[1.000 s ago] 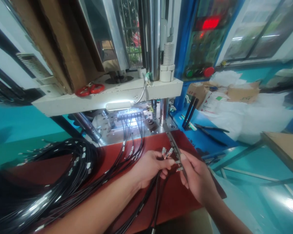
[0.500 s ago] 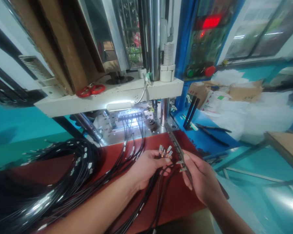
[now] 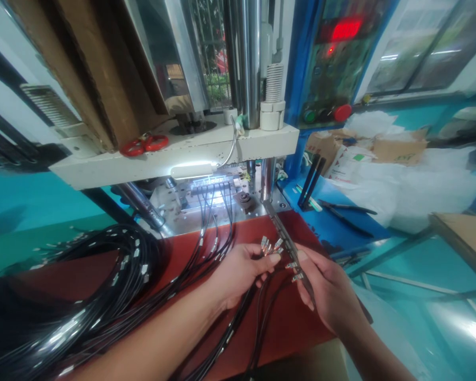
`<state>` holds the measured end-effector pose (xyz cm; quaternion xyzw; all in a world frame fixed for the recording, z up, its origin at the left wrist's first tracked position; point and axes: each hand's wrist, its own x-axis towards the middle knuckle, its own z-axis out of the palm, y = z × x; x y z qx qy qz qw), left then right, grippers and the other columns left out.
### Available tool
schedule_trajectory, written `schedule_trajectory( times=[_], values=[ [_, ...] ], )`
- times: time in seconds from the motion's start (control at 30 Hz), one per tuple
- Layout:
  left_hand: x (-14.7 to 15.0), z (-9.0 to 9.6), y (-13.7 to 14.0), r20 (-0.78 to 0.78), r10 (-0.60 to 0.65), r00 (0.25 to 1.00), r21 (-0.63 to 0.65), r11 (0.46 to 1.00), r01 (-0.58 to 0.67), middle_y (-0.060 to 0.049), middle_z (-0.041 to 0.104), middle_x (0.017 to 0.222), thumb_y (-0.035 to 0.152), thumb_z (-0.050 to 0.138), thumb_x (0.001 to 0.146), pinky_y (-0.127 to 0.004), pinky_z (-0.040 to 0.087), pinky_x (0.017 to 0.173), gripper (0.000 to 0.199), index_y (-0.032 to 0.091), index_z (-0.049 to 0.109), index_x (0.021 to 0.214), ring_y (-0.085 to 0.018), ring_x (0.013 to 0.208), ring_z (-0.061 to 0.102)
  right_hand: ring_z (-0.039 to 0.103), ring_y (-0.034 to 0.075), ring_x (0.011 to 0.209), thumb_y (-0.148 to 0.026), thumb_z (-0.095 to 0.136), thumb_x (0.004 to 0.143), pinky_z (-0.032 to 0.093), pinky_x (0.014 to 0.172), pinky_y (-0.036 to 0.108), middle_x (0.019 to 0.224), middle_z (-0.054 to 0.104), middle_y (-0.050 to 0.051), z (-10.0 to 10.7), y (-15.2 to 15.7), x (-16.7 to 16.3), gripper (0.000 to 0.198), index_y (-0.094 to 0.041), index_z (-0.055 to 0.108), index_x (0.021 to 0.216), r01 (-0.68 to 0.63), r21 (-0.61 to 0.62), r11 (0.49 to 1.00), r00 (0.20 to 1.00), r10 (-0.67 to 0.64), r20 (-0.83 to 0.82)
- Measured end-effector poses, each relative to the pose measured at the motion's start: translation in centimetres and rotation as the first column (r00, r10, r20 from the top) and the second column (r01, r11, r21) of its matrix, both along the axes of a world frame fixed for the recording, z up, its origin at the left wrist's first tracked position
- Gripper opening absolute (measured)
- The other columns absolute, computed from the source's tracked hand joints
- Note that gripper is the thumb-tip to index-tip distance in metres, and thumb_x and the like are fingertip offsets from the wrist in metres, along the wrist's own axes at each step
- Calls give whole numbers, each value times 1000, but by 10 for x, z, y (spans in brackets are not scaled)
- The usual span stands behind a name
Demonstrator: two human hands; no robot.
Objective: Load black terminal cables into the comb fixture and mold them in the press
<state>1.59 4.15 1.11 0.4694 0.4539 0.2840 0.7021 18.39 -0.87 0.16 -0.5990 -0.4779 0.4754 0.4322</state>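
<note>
My left hand [image 3: 246, 270] pinches several black cables, whose metal terminals [image 3: 270, 245] stick up past the thumb and fingertips. Just to the right, my right hand [image 3: 321, 280] is closed around a long, dark slotted metal bar [image 3: 284, 233] that slants away from me, its far end by the press base. Two terminals [image 3: 296, 271] sit at the bar's left edge beside my right thumb, their cables trailing left and down. From the left hand the black cables [image 3: 238, 317] hang across the red work surface [image 3: 293, 323]. The two hands are close but apart.
Ahead stands a press with a white crossbeam [image 3: 230, 149] and a lit lamp [image 3: 194, 171]. Cables run into a fixture [image 3: 214, 186] under it. A big cable coil [image 3: 135, 254] lies left. Red-handled scissors [image 3: 145, 145] rest on the beam. Black tweezers [image 3: 347, 217] lie on the blue surface right.
The left hand's terminals have shifted slightly right, closer to the bar, and the fingers have rolled a little. The right hand keeps its hold on the bar, nearly still.
</note>
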Motion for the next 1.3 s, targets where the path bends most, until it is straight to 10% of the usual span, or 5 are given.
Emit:
schedule_trajectory(
  times=[1.3],
  values=[
    [4, -4, 11, -32, -108, 994, -28, 994, 107, 2, 54, 54, 33, 77, 69, -22, 30, 45, 25, 12, 64, 64, -7, 46, 43, 45, 14, 35, -54, 39, 96, 34, 38, 22, 39, 46, -5, -3, 0, -4, 55, -15, 61, 129, -30, 55, 998, 993, 24, 117]
  ],
)
